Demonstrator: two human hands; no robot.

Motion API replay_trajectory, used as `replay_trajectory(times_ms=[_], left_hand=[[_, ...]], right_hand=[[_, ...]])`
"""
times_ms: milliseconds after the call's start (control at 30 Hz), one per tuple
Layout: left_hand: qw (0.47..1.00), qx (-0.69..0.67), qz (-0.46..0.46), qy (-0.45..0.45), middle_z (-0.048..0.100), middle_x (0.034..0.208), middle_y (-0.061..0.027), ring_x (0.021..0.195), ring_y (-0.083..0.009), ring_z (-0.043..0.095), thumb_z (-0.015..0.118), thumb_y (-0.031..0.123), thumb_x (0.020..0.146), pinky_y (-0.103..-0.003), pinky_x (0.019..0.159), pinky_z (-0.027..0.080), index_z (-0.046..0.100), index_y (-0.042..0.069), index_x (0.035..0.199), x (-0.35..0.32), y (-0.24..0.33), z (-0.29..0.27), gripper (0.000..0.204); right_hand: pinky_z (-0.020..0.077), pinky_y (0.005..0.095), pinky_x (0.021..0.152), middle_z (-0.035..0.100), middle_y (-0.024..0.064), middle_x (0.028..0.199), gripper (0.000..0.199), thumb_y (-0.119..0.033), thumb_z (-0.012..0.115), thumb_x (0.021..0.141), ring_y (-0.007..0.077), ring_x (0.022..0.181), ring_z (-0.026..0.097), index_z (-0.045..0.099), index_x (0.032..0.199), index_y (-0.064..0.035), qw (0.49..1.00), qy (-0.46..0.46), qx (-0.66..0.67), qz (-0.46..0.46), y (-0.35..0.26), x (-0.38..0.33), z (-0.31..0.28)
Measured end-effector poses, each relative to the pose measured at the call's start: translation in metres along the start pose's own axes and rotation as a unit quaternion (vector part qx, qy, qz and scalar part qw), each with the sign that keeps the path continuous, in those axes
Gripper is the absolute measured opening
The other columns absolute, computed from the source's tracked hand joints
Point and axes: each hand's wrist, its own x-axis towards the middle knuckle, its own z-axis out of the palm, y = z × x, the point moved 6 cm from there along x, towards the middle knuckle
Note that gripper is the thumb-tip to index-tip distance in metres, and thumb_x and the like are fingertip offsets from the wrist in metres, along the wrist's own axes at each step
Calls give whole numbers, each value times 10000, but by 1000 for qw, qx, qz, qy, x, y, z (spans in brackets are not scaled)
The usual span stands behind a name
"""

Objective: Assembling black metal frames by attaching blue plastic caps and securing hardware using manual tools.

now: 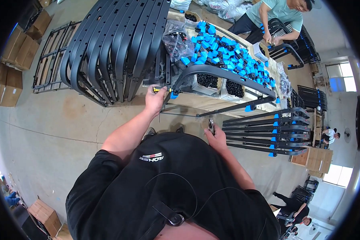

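Observation:
A curved black metal frame (224, 71) lies across the near side of the workbench, with blue plastic pieces at its ends. At its left end, my left hand (155, 99) is closed on a slim yellow-and-black handled tool (164, 90), right beside a blue end piece (174, 95). Lower down and to the right, in front of my body, my right hand (217, 138) is closed round a grey metal hand tool (211, 125). Its exact kind is too small to tell. That hand is apart from the frame.
Blue plastic parts (228, 54) are heaped on the workbench, behind boxes of small black parts (207, 81) and beside a clear plastic bag (178, 42). Black frames stand stacked at left (116, 48) and right (266, 132). A co-worker (274, 20) handles another frame across the bench.

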Motion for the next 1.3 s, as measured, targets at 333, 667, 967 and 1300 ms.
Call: replay_trajectory(times_ms=[333, 667, 967, 1300], left_hand=[[984, 147, 37, -90, 650, 900, -41, 775, -104, 588, 733, 138, 929, -287, 689, 490, 561, 69, 1174, -5, 32, 9, 307], [976, 207, -23, -56, 477, 691, 51, 497, -42, 372, 598, 193, 1026, -242, 401, 264, 582, 135, 1201, -1, 29, 20, 186], [979, 123, -151, -52, 451, 720, 37, 489, -49, 349, 583, 178, 1023, -224, 395, 267, 549, 142, 1074, -8, 33, 23, 71], [980, 141, -128, -54, 466, 634, 38, 482, -54, 410, 620, 170, 983, -245, 385, 281, 582, 124, 1036, -4, 29, 23, 81]], right_hand=[[504, 411, 714, 657, 195, 801, 340, -327, 685, 912, 281, 746, 641, 648, 983, 3, 992, -94, 51, 63, 1, 24, 39], [512, 462, 859, 639, 256, 1019, 316, -162, 623, 896, 393, 965, 659, 515, 1120, 32, 993, -92, 74, -17, -48, 135, 138], [559, 527, 836, 642, 281, 1000, 330, -96, 607, 881, 457, 908, 678, 487, 1145, 61, 978, -173, -92, -67, -106, 133, 114], [559, 529, 570, 638, 110, 833, 242, -173, 565, 940, 313, 631, 643, 579, 1102, 6, 850, -361, 311, 223, -122, 119, 106]])
